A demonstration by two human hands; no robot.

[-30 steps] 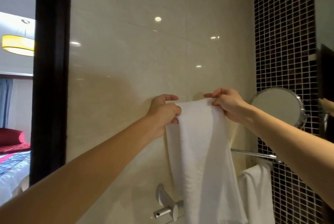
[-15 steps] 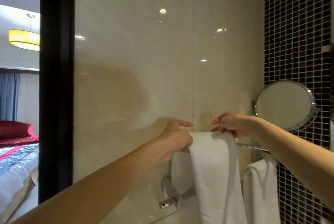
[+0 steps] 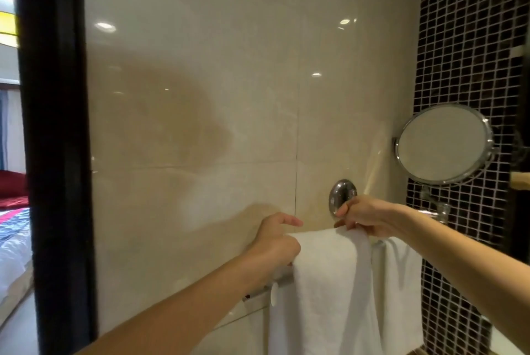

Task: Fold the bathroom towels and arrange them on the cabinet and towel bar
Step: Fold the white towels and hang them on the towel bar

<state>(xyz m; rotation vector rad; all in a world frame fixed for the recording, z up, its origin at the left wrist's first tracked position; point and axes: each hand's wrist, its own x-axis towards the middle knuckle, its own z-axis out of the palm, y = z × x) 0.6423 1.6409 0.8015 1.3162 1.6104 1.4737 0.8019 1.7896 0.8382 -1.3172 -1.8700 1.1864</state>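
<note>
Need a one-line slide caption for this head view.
Left hand and right hand hold a white towel draped over the towel bar, beside a second towel.

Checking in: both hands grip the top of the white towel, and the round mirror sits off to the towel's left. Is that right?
Not quite. The left hand and the right hand do grip the top of the white towel, but the round mirror sits off to the towel's right, not its left. The head view shows it against the dark mosaic tiles.
</note>
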